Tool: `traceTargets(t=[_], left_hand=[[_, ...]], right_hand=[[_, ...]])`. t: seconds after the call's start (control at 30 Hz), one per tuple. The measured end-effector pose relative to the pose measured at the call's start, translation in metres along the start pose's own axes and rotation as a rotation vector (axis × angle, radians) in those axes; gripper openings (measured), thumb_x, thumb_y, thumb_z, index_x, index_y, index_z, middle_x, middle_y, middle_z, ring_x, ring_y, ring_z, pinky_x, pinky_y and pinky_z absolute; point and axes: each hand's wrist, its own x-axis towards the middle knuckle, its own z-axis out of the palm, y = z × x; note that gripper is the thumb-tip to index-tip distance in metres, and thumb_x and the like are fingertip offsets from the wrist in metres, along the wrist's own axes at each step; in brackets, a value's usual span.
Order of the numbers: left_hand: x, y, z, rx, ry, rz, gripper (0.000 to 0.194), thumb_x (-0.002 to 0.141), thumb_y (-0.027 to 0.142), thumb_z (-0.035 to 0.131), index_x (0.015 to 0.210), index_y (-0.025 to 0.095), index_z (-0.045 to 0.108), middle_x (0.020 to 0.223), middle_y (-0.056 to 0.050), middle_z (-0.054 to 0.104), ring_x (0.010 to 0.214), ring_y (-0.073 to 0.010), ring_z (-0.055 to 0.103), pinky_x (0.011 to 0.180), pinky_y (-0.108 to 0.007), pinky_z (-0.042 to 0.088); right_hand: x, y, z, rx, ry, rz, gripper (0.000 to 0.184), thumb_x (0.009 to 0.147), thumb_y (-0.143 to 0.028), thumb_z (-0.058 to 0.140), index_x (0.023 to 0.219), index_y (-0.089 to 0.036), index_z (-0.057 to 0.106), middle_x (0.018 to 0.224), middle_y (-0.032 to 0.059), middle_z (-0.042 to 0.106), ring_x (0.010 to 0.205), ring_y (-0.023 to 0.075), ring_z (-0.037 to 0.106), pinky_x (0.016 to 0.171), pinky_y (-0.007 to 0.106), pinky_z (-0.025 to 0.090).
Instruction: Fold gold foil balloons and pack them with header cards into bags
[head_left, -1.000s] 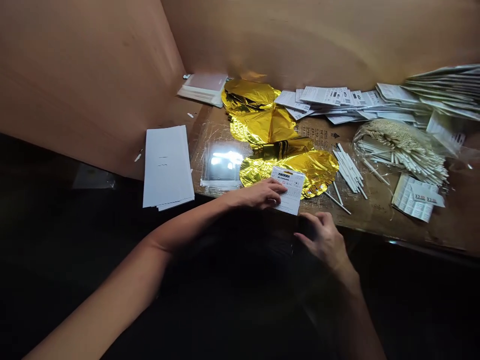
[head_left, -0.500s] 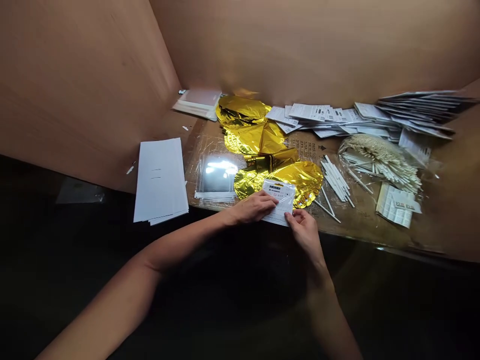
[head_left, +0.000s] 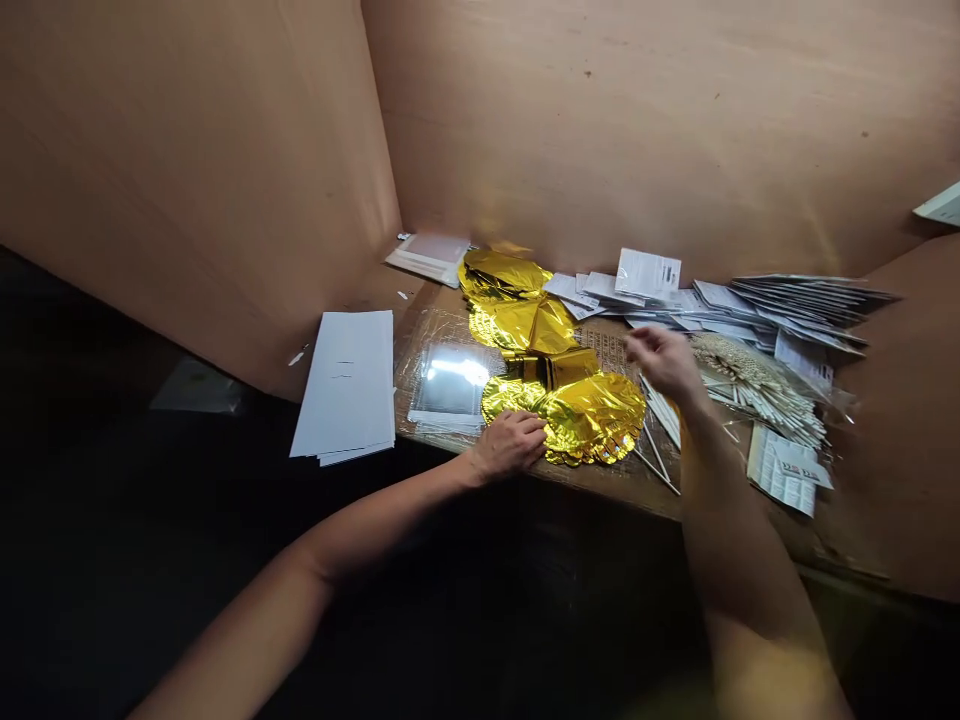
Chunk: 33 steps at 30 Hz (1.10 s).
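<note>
My left hand (head_left: 510,445) rests on the near edge of a crumpled gold foil balloon (head_left: 592,420), and its fingers hide whether it pinches the foil. My right hand (head_left: 664,362) is blurred, with its fingers spread and nothing in them. It hovers over white paper sticks (head_left: 660,412), next to a bagged bundle of sticks (head_left: 757,390). A white printed card (head_left: 648,274) lies at the back, on top of a spread of printed cards (head_left: 802,305).
A cardboard sheet (head_left: 615,345) forms the work surface, with tan walls behind and to the left. A stack of white paper (head_left: 345,385) and a transparent plastic bag (head_left: 450,385) lie to the left. A printed leaflet (head_left: 784,470) lies at the front right.
Both hands held the white card; now it lies on the pile at the back. My right hand has moved up and right over the sticks. My left hand dropped onto the foil.
</note>
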Motion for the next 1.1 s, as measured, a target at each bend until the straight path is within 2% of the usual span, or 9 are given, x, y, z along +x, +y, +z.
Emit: traceTargets(t=[0.1, 0.2, 0.27, 0.37, 0.53, 0.67, 0.87, 1.0, 1.1], left_hand=[[-0.008, 0.003, -0.006, 0.089, -0.042, 0.009, 0.028, 0.108, 0.035, 0.051, 0.103, 0.018, 0.072, 0.114, -0.012, 0.075, 0.11, -0.0256, 0.068, 0.093, -0.042, 0.052], [-0.012, 0.006, -0.02, 0.122, -0.078, 0.025, 0.03, 0.108, 0.041, 0.051, 0.106, 0.019, 0.072, 0.111, -0.012, 0.075, 0.109, -0.0264, 0.067, 0.093, -0.043, 0.05], [-0.008, 0.009, -0.029, 0.106, -0.078, 0.054, 0.035, 0.107, 0.047, 0.052, 0.12, 0.019, 0.07, 0.131, -0.014, 0.072, 0.125, -0.0288, 0.063, 0.102, -0.046, 0.048], [0.006, 0.02, -0.03, 0.076, -0.123, 0.152, 0.059, 0.104, 0.059, 0.054, 0.149, 0.02, 0.057, 0.166, -0.015, 0.048, 0.153, -0.0325, 0.042, 0.118, -0.047, 0.04], [0.009, 0.031, -0.006, 0.175, -0.264, 0.139, 0.086, 0.095, 0.07, 0.063, 0.163, 0.021, 0.042, 0.172, -0.015, 0.038, 0.161, -0.0422, 0.03, 0.125, -0.057, 0.031], [-0.013, 0.02, -0.003, 0.207, -0.261, 0.151, 0.093, 0.093, 0.069, 0.066, 0.168, 0.023, 0.034, 0.176, -0.013, 0.031, 0.164, -0.039, 0.026, 0.129, -0.056, 0.027], [-0.032, 0.013, -0.018, 0.109, -0.214, 0.159, 0.078, 0.095, 0.068, 0.065, 0.156, 0.023, 0.051, 0.169, -0.014, 0.045, 0.16, -0.0381, 0.034, 0.128, -0.056, 0.03], [0.011, -0.018, -0.034, -0.031, 0.028, -0.031, 0.033, 0.107, 0.045, 0.054, 0.12, 0.021, 0.072, 0.131, -0.011, 0.074, 0.132, -0.0266, 0.062, 0.113, -0.045, 0.047], [0.071, -0.063, -0.048, 0.008, 0.201, -0.298, 0.04, 0.1, 0.039, 0.066, 0.133, 0.016, 0.066, 0.134, -0.015, 0.069, 0.126, -0.0286, 0.06, 0.112, -0.046, 0.047]], right_hand=[[-0.058, 0.027, 0.011, -0.2, -0.223, -0.124, 0.029, 0.089, -0.047, 0.079, 0.091, -0.018, 0.081, 0.085, 0.0077, 0.079, 0.071, 0.0195, 0.069, 0.067, 0.032, 0.049], [-0.12, 0.073, -0.003, -0.432, -0.164, -0.12, 0.035, 0.099, -0.052, 0.064, 0.103, -0.022, 0.08, 0.099, 0.0097, 0.079, 0.079, 0.0242, 0.07, 0.075, 0.036, 0.051], [-0.151, 0.103, -0.02, -0.589, -0.071, -0.064, 0.041, 0.1, -0.056, 0.06, 0.111, -0.021, 0.077, 0.104, 0.0127, 0.076, 0.086, 0.0281, 0.07, 0.078, 0.04, 0.052], [-0.173, 0.139, -0.038, -0.774, -0.029, -0.039, 0.044, 0.1, -0.057, 0.056, 0.114, -0.019, 0.073, 0.105, 0.0157, 0.07, 0.094, 0.0326, 0.067, 0.082, 0.043, 0.051], [-0.148, 0.167, -0.035, -0.879, -0.028, -0.092, 0.03, 0.107, -0.038, 0.046, 0.097, -0.02, 0.067, 0.096, 0.0138, 0.07, 0.083, 0.0276, 0.063, 0.074, 0.038, 0.045], [-0.101, 0.168, -0.03, -1.012, -0.003, -0.126, 0.031, 0.108, -0.035, 0.047, 0.098, -0.017, 0.069, 0.099, 0.0151, 0.072, 0.084, 0.0258, 0.063, 0.068, 0.036, 0.036], [-0.046, 0.176, -0.047, -1.129, 0.051, -0.049, 0.035, 0.105, -0.037, 0.05, 0.103, -0.012, 0.074, 0.104, 0.0192, 0.074, 0.085, 0.0272, 0.061, 0.067, 0.038, 0.028], [-0.042, 0.169, -0.047, -1.073, 0.108, -0.106, 0.032, 0.1, -0.034, 0.052, 0.093, -0.012, 0.074, 0.099, 0.0203, 0.076, 0.091, 0.0299, 0.062, 0.082, 0.044, 0.032], [-0.056, 0.146, -0.046, -0.882, 0.217, -0.097, 0.036, 0.098, -0.036, 0.049, 0.089, -0.014, 0.076, 0.093, 0.0198, 0.077, 0.087, 0.0306, 0.064, 0.088, 0.047, 0.036]])
